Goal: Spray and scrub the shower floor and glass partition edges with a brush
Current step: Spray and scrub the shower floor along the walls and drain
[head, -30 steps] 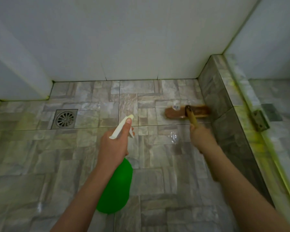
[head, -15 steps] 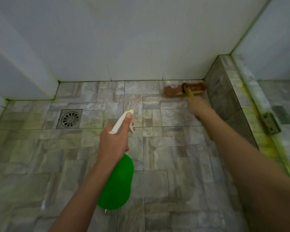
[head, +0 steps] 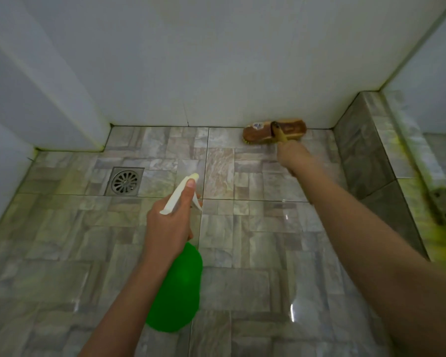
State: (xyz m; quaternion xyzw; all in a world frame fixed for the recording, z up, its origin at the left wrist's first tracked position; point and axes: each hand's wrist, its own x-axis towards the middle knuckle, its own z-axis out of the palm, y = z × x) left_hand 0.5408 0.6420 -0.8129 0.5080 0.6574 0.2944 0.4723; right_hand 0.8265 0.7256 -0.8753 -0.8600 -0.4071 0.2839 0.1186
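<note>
Right hand [head: 292, 154] grips the brush [head: 274, 131] at the far wall; left hand [head: 169, 225] holds the spray bottle [head: 177, 287]. Best to press the bristles flat along the floor [head: 255, 253] seam.

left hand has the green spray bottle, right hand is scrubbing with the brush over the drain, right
No: the head view shows the brush by the back wall, well apart from the drain. The left hand does hold the green spray bottle, the right hand the brush.
</note>
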